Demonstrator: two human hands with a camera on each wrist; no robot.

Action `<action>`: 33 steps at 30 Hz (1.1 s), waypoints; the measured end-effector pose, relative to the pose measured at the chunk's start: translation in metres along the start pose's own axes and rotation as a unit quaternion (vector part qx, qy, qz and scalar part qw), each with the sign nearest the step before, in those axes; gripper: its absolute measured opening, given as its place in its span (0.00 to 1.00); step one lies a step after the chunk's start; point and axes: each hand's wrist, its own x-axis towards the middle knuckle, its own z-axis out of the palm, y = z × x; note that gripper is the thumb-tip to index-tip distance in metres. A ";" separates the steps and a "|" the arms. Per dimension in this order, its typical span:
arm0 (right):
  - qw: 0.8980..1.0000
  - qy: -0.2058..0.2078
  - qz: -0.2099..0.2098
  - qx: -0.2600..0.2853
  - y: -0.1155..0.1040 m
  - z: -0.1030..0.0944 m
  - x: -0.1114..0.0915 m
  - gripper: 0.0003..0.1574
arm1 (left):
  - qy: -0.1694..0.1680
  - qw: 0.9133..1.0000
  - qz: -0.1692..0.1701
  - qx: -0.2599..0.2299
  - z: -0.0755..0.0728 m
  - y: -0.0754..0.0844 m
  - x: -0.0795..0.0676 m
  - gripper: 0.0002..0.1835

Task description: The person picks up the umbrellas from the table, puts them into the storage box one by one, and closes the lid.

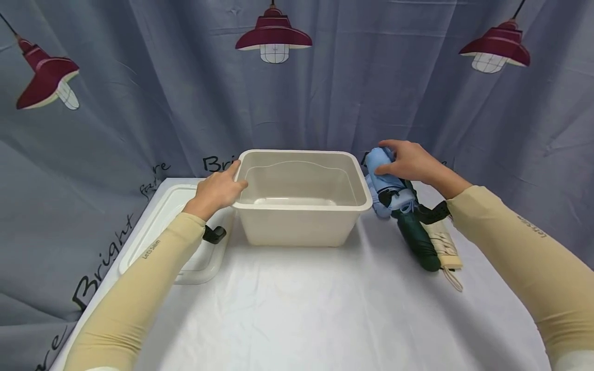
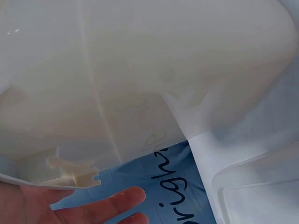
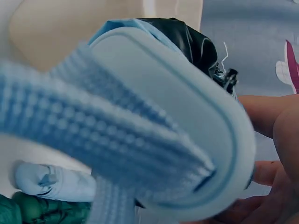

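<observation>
Nearest on the table (image 1: 297, 309), green umbrella (image 1: 417, 245) and beige umbrella (image 1: 443, 245) lie right of the bin (image 1: 297, 226), lid (image 1: 204, 262) off at left. Left hand (image 1: 218, 190) pinches the bin's rim; interior shows no umbrella, so work seems barely begun, all umbrellas remaining outside. Farther, right hand (image 1: 410, 162) grips blue umbrella (image 1: 381, 164) beside the bin.

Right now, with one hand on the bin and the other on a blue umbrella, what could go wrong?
The strap on the blue umbrella in the right hand could snag on the rim of the bin. The dark green umbrella and beige umbrella lie close by, so lifting might drag them. The left hand rests on only one end of the bin, so a knock might swing it.
</observation>
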 end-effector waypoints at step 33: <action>0.998 -0.036 -0.015 0.057 -0.074 0.004 0.046 0.53 | 0.014 1.000 0.004 0.000 0.003 -0.002 0.000 0.41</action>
